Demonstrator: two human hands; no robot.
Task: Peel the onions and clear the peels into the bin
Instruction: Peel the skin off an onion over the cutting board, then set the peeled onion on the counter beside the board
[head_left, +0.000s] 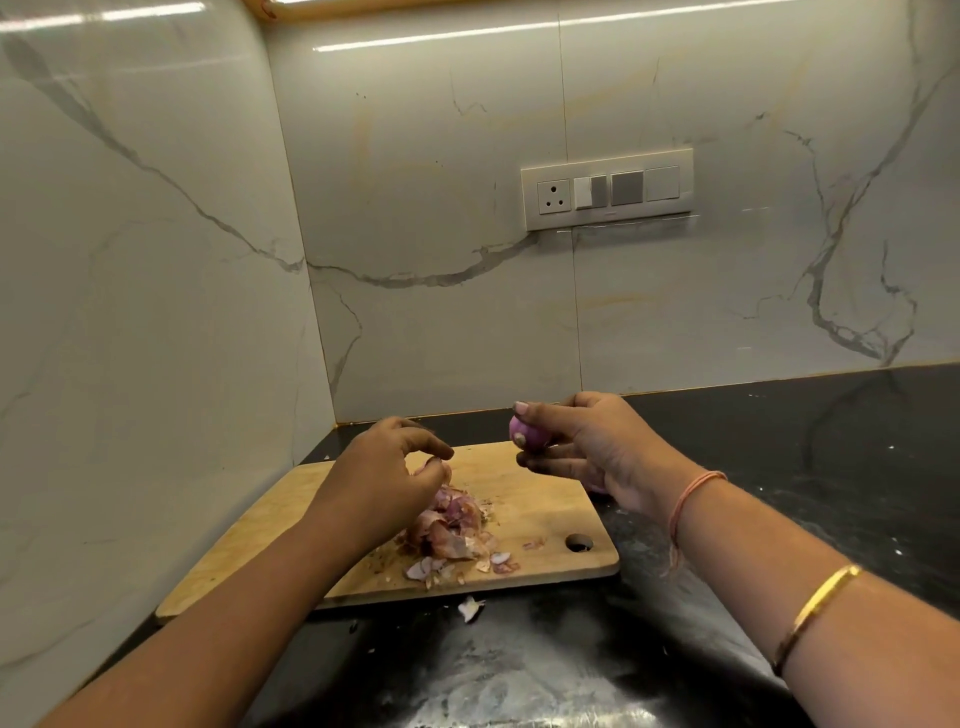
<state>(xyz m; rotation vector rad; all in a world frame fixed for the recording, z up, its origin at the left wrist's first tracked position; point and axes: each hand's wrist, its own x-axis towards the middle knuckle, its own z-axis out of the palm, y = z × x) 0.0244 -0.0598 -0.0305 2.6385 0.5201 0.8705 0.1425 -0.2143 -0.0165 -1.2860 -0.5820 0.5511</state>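
Nearest, a stray peel (470, 608) lies on the dark worktop (519, 675) just in front of the cutting board (545, 499). At the board's middle sits the peel pile (449, 530). The left hand (395, 467) hovers right over it, fingers curled; whether they pinch a scrap I cannot tell. Above the board's far right edge, the right hand (587, 441) grips the onion (527, 431), held apart from the left hand. No bin shows. Beyond the board, a switch plate (608, 195) sits on the wall.
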